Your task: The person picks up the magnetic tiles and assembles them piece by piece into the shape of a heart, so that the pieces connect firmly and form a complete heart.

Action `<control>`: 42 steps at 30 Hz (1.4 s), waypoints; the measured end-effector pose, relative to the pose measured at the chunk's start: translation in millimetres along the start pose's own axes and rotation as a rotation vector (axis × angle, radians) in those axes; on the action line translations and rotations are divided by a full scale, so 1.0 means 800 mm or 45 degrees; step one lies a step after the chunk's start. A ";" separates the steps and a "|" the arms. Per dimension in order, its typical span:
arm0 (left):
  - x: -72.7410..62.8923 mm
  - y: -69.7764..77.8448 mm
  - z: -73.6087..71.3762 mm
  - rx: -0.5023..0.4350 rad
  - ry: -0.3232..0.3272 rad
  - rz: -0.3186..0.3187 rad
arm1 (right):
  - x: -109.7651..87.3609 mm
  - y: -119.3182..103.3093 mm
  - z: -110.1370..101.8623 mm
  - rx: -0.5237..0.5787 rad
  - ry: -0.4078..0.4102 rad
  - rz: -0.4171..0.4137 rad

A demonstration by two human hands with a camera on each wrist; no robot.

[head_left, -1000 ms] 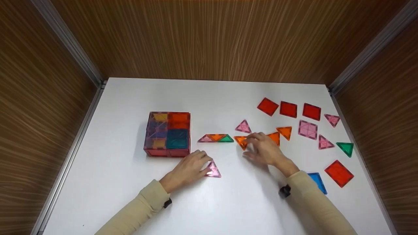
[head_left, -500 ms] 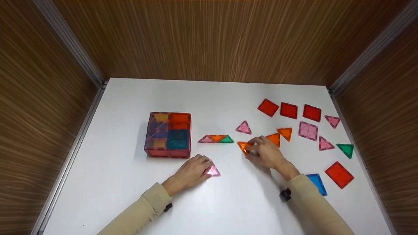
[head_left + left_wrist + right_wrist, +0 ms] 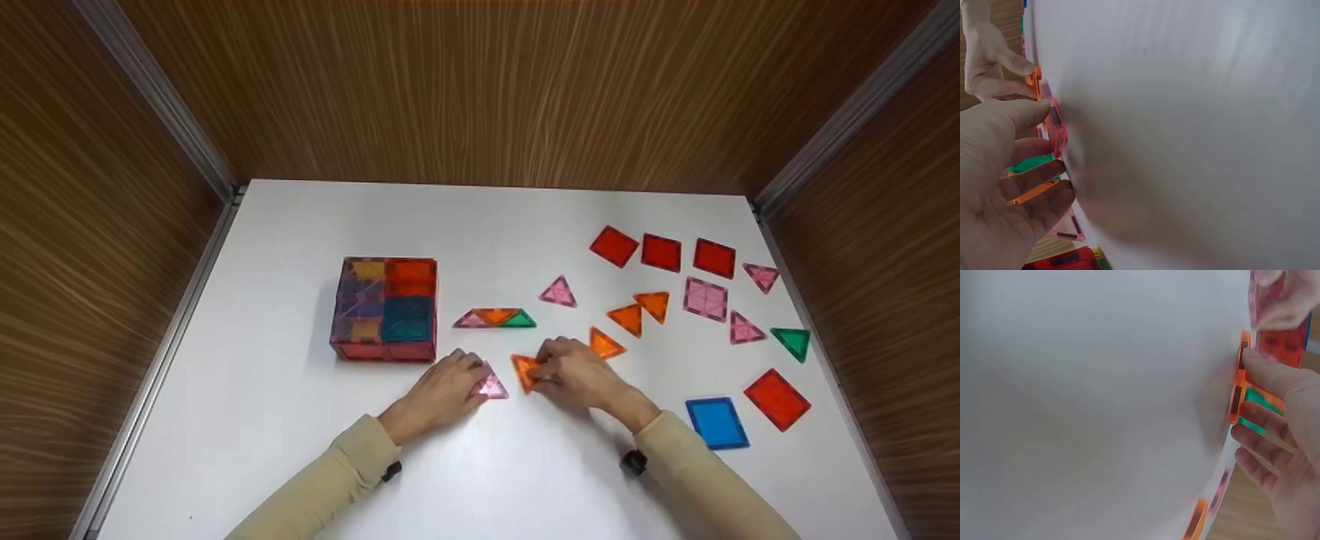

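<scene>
My left hand (image 3: 446,390) pinches a pink translucent triangle tile (image 3: 492,385) flat on the white table; in the left wrist view the thumb and index finger hold the pink tile (image 3: 1055,121) by its edges. To its right, my right hand (image 3: 585,375) pinches an orange triangle tile (image 3: 524,372) between thumb and fingers, a small gap from the pink one in the head view. The right wrist view shows that orange tile (image 3: 1239,377) edge-on. Behind both hands lies a joined strip of pink, orange and green triangles (image 3: 495,318).
A block built of coloured tiles (image 3: 385,307) stands left of the strip. Loose orange triangles (image 3: 606,343), a pink triangle (image 3: 559,292), red squares (image 3: 661,253), a pink square (image 3: 705,298), a green triangle (image 3: 793,343) and a blue square (image 3: 718,423) lie to the right.
My right hand has moved left and nearer with an orange triangle, toward the pink one. Another orange triangle and the blue square now show uncovered. The left hand stays nearly in place.
</scene>
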State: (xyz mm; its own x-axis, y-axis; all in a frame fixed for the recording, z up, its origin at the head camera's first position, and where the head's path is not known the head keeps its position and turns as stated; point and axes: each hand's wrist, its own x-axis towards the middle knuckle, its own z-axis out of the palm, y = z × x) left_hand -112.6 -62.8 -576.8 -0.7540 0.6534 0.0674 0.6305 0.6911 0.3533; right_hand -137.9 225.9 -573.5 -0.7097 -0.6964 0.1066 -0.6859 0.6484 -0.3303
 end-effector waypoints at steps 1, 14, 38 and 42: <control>0.000 0.000 0.000 0.003 -0.009 -0.005 | 0.005 -0.004 0.003 0.005 -0.007 -0.018; 0.001 0.000 0.001 0.011 0.022 -0.006 | 0.015 -0.009 0.012 0.054 -0.018 -0.036; 0.001 -0.005 0.001 -0.003 0.011 -0.001 | 0.057 0.128 -0.042 0.037 0.003 0.451; 0.001 -0.005 0.000 -0.006 -0.003 -0.011 | 0.059 0.130 -0.037 0.015 -0.036 0.447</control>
State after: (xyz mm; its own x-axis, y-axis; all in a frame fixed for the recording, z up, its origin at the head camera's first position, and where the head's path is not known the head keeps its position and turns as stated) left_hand -115.6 -65.4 -578.3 -0.7591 0.6481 0.0619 0.6229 0.6954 0.3583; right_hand -247.4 269.6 -574.6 -0.8970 -0.4401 -0.0413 -0.3989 0.8463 -0.3531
